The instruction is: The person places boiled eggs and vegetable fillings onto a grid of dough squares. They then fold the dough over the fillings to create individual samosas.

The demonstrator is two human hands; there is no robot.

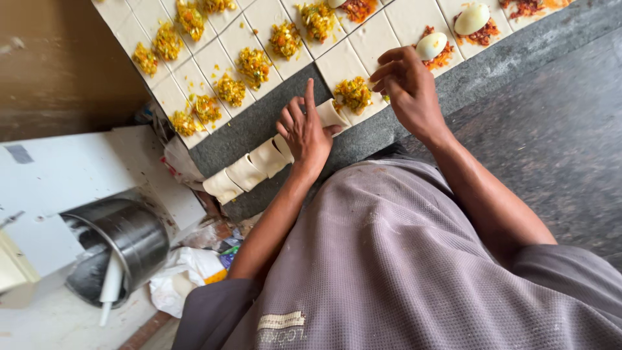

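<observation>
Head view: nearest the camera, a grey-brown waffle-knit shirt (402, 259) fills the lower centre, w/ both bare forearms reaching up from it to a dark stone counter (518, 84).

Left hand (303, 133) is seen palm-down w/ fingers spread, index finger pointing up; its thumb side is touching a folded pastry piece (328, 115) at the counter's near edge. Nothing is pinched by it. Behind its wrist, a row of folded pastries (249, 170) is laid overlapping, running down-left along the counter edge.

Right hand (408, 87) is held w/ fingers curled loosely inward, fingertips resting at the edge of a pastry square w/ yellow veg filling (353, 91), just right of the left hand. Whether dough is actually gripped cannot be told.

Further back, approx. a dozen flat dough squares w/ yellow filling (253, 65) are laid edge to edge in rows. At upper right, squares w/ red filling & halved boiled eggs (471, 19) are seen, one egg half (431, 46) just above the right hand's knuckles.

At lower left, apart from the counter, a white machine (65, 175) w/ a steel drum (133, 236) is seen, plus crumpled white paper (181, 275) beside it.
</observation>
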